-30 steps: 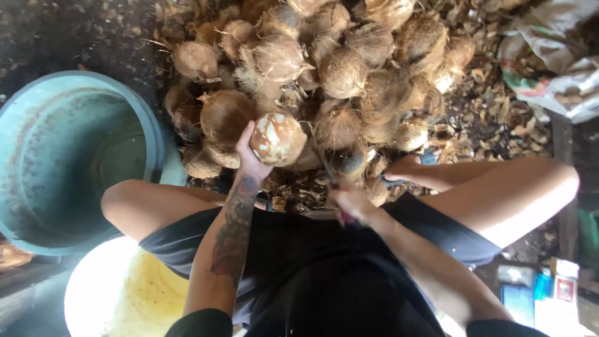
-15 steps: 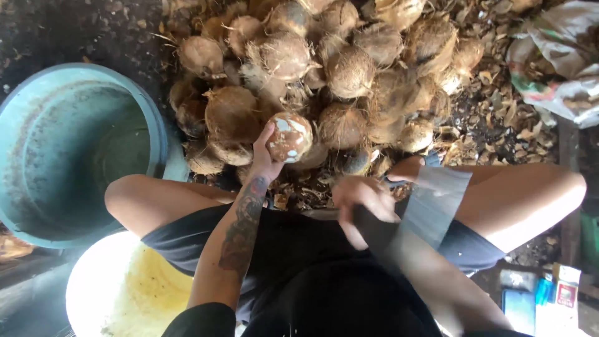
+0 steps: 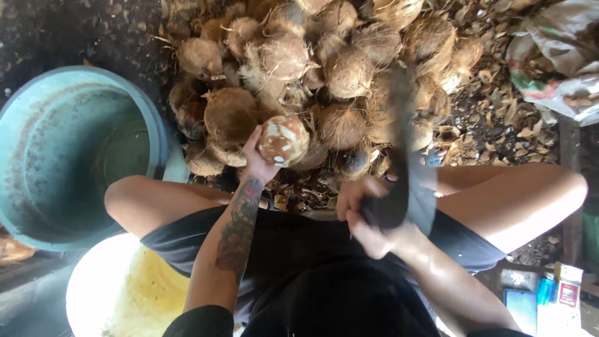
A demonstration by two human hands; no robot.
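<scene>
Before the husk pile [image 3: 324,68], left hand [image 3: 259,163] fingers cup a coconut [image 3: 283,140]; right hand [image 3: 365,215] fingers clench a blade [image 3: 399,150].

We see dim, warm light w/ glare blowing out the white round plastic bucket [image 3: 93,293]; motion blur smears the dark broad blade [image 3: 399,156].

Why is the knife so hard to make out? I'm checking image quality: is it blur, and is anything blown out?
Head view: the blade in the right hand is motion-smeared; the coconut in the left hand stays sharp; the white bucket rim is overexposed.
</scene>
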